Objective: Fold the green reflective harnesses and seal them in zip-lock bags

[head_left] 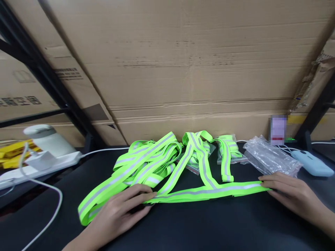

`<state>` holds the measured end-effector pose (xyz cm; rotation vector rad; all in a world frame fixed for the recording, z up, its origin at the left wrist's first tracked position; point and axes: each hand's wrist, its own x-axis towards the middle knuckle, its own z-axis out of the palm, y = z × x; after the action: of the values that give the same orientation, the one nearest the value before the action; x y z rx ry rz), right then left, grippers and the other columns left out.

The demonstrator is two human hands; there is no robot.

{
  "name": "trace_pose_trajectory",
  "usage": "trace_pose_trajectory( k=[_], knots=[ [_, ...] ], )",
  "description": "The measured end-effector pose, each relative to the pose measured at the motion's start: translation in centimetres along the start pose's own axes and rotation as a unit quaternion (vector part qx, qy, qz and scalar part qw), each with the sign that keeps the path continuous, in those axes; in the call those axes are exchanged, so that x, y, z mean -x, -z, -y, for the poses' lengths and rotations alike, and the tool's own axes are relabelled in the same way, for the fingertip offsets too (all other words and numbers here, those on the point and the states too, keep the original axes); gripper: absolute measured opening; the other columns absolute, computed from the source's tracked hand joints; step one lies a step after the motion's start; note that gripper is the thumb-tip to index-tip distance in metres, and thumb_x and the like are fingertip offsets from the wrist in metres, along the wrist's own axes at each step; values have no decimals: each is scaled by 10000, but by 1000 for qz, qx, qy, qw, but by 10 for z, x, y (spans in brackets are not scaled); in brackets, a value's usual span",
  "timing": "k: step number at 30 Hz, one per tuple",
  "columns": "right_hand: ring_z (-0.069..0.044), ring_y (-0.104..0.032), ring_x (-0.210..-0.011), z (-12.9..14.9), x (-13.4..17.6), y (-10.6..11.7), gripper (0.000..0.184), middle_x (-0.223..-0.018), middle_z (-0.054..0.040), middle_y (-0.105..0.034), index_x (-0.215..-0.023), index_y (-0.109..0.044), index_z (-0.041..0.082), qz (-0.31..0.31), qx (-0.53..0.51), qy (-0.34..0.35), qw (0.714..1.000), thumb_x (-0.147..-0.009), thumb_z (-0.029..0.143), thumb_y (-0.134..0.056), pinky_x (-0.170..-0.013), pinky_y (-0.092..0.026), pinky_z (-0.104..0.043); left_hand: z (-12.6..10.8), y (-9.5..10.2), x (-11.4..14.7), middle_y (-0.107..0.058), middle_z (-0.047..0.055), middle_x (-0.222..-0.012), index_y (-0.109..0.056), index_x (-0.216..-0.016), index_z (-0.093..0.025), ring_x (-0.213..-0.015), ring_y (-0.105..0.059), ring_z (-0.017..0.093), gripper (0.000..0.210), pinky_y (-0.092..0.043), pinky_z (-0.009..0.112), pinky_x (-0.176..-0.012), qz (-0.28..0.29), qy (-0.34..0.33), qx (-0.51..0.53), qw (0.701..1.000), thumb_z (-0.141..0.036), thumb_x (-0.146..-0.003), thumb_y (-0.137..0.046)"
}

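Observation:
A neon-green reflective harness strap (193,194) with a grey stripe stretches across the black table between my two hands. My left hand (123,209) pinches its left end, where a small dark piece shows under the fingers. The right end is pinched between the thumb and fingers of my right hand (290,191). Two bands rise from this strap and cross at the back. A heap of similar green straps (146,164) lies just beyond my left hand. Behind the stretched strap, a loose strap end (226,170) hangs down near a bagged green bundle (230,148).
Clear plastic bags (270,157) lie beyond my right hand, beside a light-blue power bank (312,163) and an upright phone-like object (278,129). At left are a white bottle (53,139), a power strip (62,160) and a looping cable (59,202). Cardboard (199,69) stands behind.

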<state>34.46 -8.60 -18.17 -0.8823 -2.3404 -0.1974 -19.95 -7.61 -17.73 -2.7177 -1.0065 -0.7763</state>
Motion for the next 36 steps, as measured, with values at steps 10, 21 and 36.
trace_pose_trajectory(
  k=[10, 21, 36],
  knots=[
    [-228, -727, -984, 10, -1, -1, 245, -1203, -93, -717, -1032, -739, 282, 10, 38, -18, 999, -958, 132, -561, -807, -593, -346, -6, -3, 2, -711, 66, -1146, -726, -1192, -301, -966, -727, 189, 333, -542, 237, -774, -13, -48, -95, 994, -138, -993, -515],
    [-179, -740, -924, 22, -46, 1, 272, -1162, -110, -710, -948, -602, 233, -25, 8, 5, 1000, -904, 9, -454, -732, -568, -279, -46, 26, -77, -726, 92, -1103, -701, -1101, -205, -999, -686, 233, 270, -548, 328, -874, -52, -171, -125, 976, -57, -922, -565],
    [-263, -692, -959, -5, -67, -8, 159, -952, -58, -747, -755, -523, 232, 52, -48, -64, 995, -840, 121, -596, -790, -519, -388, -14, 4, -112, -610, 28, -962, -634, -924, -212, -860, -642, 206, 162, -595, 380, -843, -126, 324, 484, 803, -261, -797, -722]
  ],
)
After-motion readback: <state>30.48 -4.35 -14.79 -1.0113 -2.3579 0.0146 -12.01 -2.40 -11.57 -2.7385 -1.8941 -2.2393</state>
